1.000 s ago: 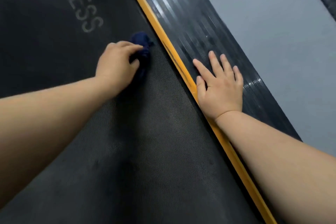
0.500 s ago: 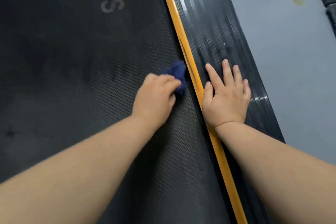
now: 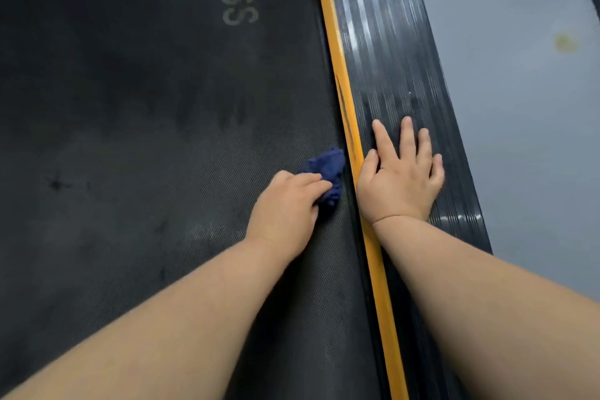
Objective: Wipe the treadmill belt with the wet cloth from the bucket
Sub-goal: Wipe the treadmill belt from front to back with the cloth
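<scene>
The black textured treadmill belt (image 3: 146, 156) fills the left and middle of the view, with pale lettering near the top. My left hand (image 3: 285, 211) grips a bunched dark blue cloth (image 3: 326, 169) and holds it down on the belt, right against the belt's right edge. My right hand (image 3: 401, 178) lies flat with fingers spread on the ribbed black side rail (image 3: 389, 58). A yellow strip (image 3: 337, 55) runs between belt and rail. No bucket is in view.
Grey floor (image 3: 519, 107) lies to the right of the rail, with a small yellowish stain (image 3: 565, 42). A dark object edge shows at the top right corner. Darker smears mark the belt's left part.
My left hand with the cloth has slid toward me along the belt's right edge, nearer the yellow strip. My right hand stays flat on the rail.
</scene>
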Tool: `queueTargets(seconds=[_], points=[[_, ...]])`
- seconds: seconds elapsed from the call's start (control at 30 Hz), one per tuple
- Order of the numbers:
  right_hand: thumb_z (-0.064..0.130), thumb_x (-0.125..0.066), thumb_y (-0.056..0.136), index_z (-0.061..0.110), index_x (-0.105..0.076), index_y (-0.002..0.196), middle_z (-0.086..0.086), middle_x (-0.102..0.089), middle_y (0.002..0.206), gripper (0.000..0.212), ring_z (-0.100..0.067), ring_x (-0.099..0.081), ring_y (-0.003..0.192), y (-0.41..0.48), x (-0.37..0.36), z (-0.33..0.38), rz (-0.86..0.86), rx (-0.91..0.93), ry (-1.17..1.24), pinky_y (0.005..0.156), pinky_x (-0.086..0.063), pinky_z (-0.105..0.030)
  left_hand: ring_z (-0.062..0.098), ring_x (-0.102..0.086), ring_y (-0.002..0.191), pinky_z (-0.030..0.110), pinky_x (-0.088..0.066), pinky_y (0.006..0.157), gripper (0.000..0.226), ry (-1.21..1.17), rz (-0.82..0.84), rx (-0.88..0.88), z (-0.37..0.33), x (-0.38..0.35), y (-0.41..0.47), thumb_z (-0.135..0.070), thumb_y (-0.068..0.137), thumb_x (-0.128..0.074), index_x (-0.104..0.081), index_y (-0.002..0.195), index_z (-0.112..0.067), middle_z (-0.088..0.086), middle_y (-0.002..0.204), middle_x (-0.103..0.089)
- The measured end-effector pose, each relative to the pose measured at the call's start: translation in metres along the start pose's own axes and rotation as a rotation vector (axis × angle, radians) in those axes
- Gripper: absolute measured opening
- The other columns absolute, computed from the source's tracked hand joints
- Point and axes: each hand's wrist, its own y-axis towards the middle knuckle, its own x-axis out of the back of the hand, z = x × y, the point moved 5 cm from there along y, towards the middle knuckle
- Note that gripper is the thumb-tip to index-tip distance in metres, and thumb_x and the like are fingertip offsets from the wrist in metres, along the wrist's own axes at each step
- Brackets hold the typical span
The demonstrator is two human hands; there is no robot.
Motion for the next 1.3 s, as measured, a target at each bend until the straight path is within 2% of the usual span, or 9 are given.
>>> queueTargets(seconds=[0.17, 0.37, 0.6, 0.73, 0.93, 1.07, 1.13, 1.2, 1.3], points=[[0.039, -0.029, 0.097, 0.044, -0.026, 0.145, 0.003, -0.011, 0.160, 0.049, -0.023, -0.007, 0.146, 0.000, 0.002, 0.001, 0.026, 0.012, 0.016, 0.115, -0.006, -0.048, 0.028, -0.053, 0.105, 0.038, -0.048, 0.087, 0.034, 0.073, 0.072, 0.020, -0.004, -0.006, 0.005, -0.012, 0.092, -0.056, -0.062, 0.124, -0.020, -0.004, 0.124, -0.061], [0.041, -0.026, 0.098, 0.044, -0.023, 0.146, 0.003, -0.008, 0.160, 0.049, -0.023, -0.003, 0.147, 0.000, 0.001, -0.001, 0.028, 0.021, 0.026, 0.115, -0.003, -0.048, 0.029, -0.057, 0.105, 0.036, -0.049, 0.087, 0.039, 0.117, 0.053, 0.004, -0.005, -0.005, 0.003, -0.009, 0.086, -0.063, -0.064, 0.123, -0.022, -0.004, 0.125, -0.063], [0.041, -0.023, 0.099, 0.044, -0.020, 0.147, 0.001, -0.007, 0.160, 0.048, -0.024, 0.000, 0.147, -0.002, 0.002, 0.002, 0.015, 0.041, 0.009, 0.116, -0.001, -0.049, 0.028, -0.063, 0.089, 0.036, -0.056, 0.076, 0.039, 0.079, -0.148, -0.140, 0.011, -0.014, 0.000, -0.005, 0.075, -0.071, -0.071, 0.111, -0.020, -0.003, 0.110, -0.070], [0.043, -0.023, 0.098, 0.044, -0.023, 0.146, 0.000, -0.010, 0.160, 0.048, -0.023, -0.002, 0.147, -0.003, 0.000, 0.006, -0.013, 0.060, 0.028, 0.118, 0.001, -0.048, 0.018, -0.057, 0.087, 0.020, -0.040, 0.080, 0.032, -0.024, -0.312, -0.285, 0.028, -0.014, -0.003, -0.018, 0.080, -0.058, -0.070, 0.110, -0.018, -0.005, 0.106, -0.071], [0.043, -0.032, 0.096, 0.044, -0.034, 0.142, 0.000, -0.021, 0.158, 0.045, -0.022, -0.012, 0.145, -0.001, 0.002, 0.009, -0.080, 0.028, 0.032, 0.118, -0.004, -0.046, 0.015, -0.050, 0.092, 0.019, -0.035, 0.087, 0.035, -0.154, -0.317, -0.353, 0.035, -0.017, 0.000, -0.022, 0.083, -0.050, -0.068, 0.111, -0.015, -0.002, 0.106, -0.069], [0.034, -0.040, 0.096, 0.035, -0.045, 0.138, -0.006, -0.031, 0.153, 0.042, -0.023, -0.021, 0.143, -0.006, 0.004, 0.014, -0.138, 0.096, 0.082, 0.117, -0.008, -0.044, 0.016, -0.046, 0.094, 0.021, -0.034, 0.089, 0.035, -0.174, -0.291, -0.304, 0.036, -0.014, 0.004, -0.020, 0.083, -0.050, -0.066, 0.112, -0.013, 0.001, 0.108, -0.067], [0.030, -0.043, 0.094, 0.029, -0.054, 0.133, -0.007, -0.042, 0.146, 0.040, -0.026, -0.031, 0.139, -0.009, 0.005, 0.017, -0.192, 0.167, 0.129, 0.115, -0.017, -0.047, 0.018, -0.048, 0.097, 0.024, -0.036, 0.090, 0.034, -0.188, -0.262, -0.254, 0.038, -0.013, 0.005, -0.023, 0.084, -0.051, -0.063, 0.115, -0.013, 0.003, 0.112, -0.064], [0.032, -0.040, 0.090, 0.024, -0.060, 0.126, -0.007, -0.051, 0.139, 0.042, -0.029, -0.041, 0.132, -0.009, 0.005, 0.020, -0.245, 0.252, 0.121, 0.110, -0.029, -0.050, 0.021, -0.050, 0.104, 0.028, -0.040, 0.092, 0.035, -0.220, -0.227, -0.150, 0.040, -0.014, 0.009, -0.026, 0.086, -0.052, -0.056, 0.119, -0.015, 0.004, 0.120, -0.056], [0.036, -0.038, 0.089, 0.024, -0.062, 0.123, -0.006, -0.054, 0.136, 0.043, -0.029, -0.045, 0.129, -0.008, 0.003, 0.025, -0.231, 0.324, 0.108, 0.106, -0.034, -0.050, 0.026, -0.048, 0.118, 0.036, -0.043, 0.097, 0.040, -0.245, -0.199, -0.005, 0.044, -0.013, 0.011, -0.027, 0.087, -0.055, -0.051, 0.123, -0.009, 0.008, 0.133, -0.045]])
